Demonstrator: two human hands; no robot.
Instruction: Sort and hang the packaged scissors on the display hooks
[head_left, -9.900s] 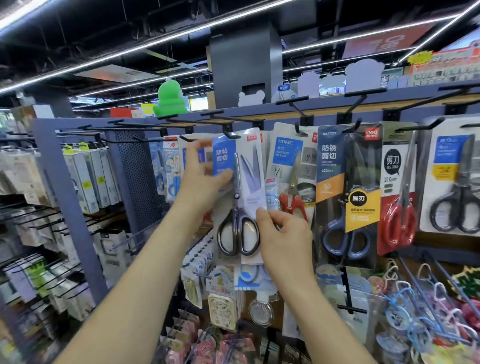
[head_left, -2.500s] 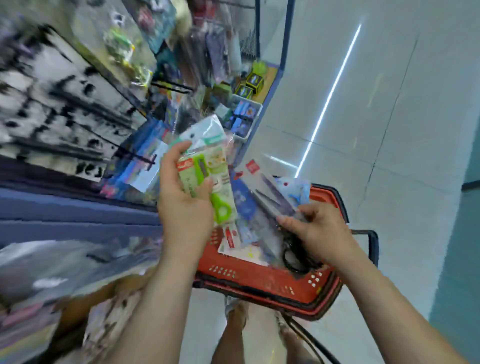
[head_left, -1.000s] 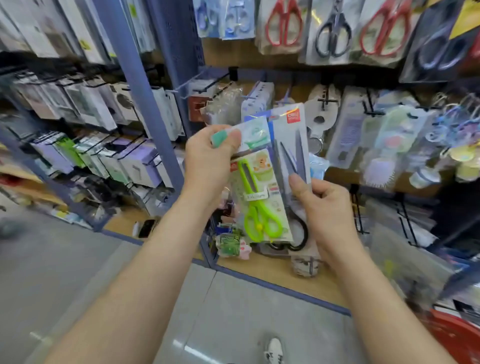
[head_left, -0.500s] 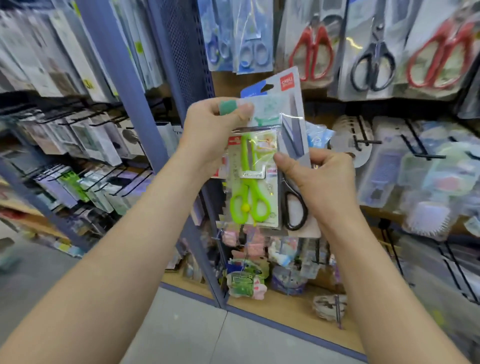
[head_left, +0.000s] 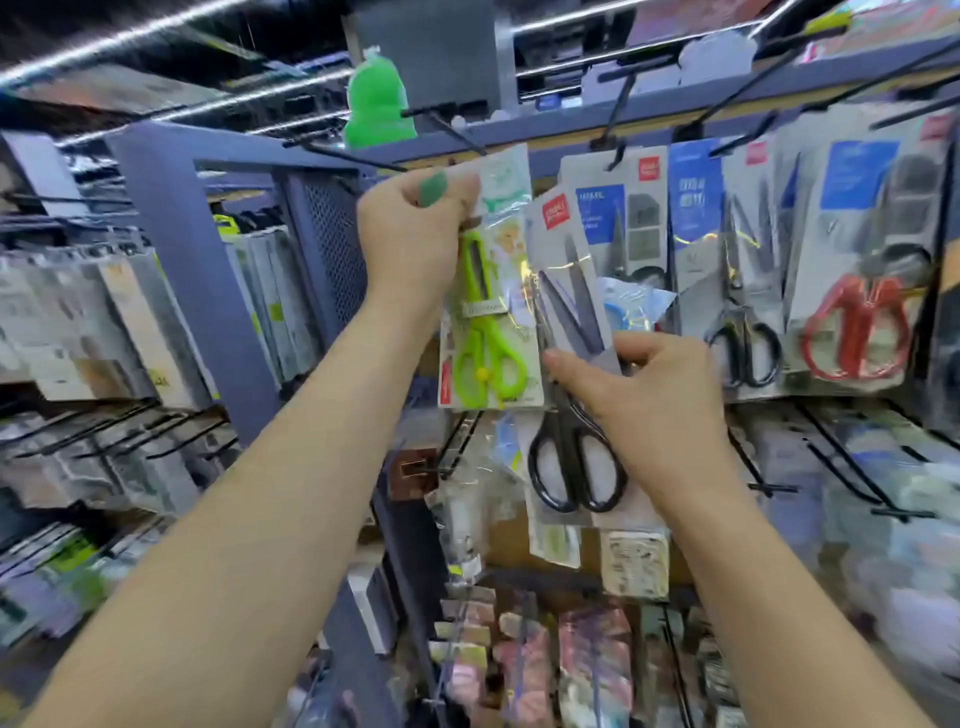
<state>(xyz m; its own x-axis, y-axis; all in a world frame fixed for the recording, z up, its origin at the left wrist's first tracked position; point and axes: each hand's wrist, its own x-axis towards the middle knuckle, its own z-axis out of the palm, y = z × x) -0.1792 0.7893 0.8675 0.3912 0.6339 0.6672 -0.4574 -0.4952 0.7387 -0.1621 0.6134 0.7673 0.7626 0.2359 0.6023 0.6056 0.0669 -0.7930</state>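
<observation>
My left hand (head_left: 415, 234) is up high, clenched round the top of the green pack (head_left: 488, 338), which hangs below my fist, its top close under a bare hook (head_left: 447, 127). My right hand (head_left: 644, 395), lower, pinches the black pack (head_left: 569, 260) at its middle, just right of the green pack. More hung packs (head_left: 857, 327) lie right of that hand.

Green scissors (head_left: 485, 332) are gripped by the left hand (head_left: 410, 234), black scissors (head_left: 574, 415) by the right hand (head_left: 644, 395), below the hooks (head_left: 447, 124).
</observation>
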